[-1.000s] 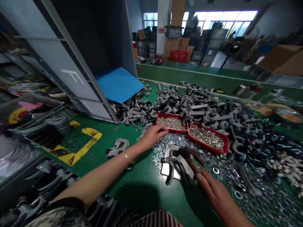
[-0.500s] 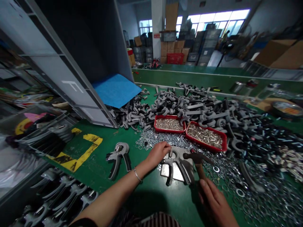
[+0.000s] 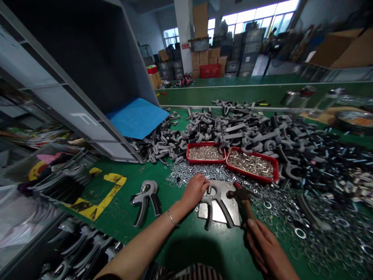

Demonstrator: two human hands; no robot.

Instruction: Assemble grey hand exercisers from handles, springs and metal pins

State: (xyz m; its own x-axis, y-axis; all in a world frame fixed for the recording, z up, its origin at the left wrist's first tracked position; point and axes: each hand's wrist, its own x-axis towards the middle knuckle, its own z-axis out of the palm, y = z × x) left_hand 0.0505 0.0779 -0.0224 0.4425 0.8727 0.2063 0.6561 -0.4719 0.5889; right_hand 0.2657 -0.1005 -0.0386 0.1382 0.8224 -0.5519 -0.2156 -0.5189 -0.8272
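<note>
A grey and black hand grip exerciser [image 3: 226, 212] with a coil spring lies on a flat metal plate [image 3: 220, 223], legs toward me. My left hand [image 3: 196, 189] is closed at its upper left side, fingertips pinched by the spring; what exactly is between them is hidden. My right hand [image 3: 269, 245] is wrapped around the wooden handle of a hammer [image 3: 247, 209]. The dark hammer head is just right of the exerciser, over the plate's right edge, apart from the exerciser. Another hand grip exerciser [image 3: 147, 200] lies on the green table left of my left hand.
Two red trays of small metal pins [image 3: 206, 153] [image 3: 251, 165] stand beyond the plate. Behind them is a heap of grey handles [image 3: 233, 130]. Loose washers [image 3: 279, 217] spread to the right. A tall grey crate [image 3: 96, 124] stands left; a bin of exercisers [image 3: 84, 249] is lower left.
The hammer head has turned and shifted slightly right, away from the exerciser. My left hand keeps its place at the exerciser. The whole view has tilted a little.
</note>
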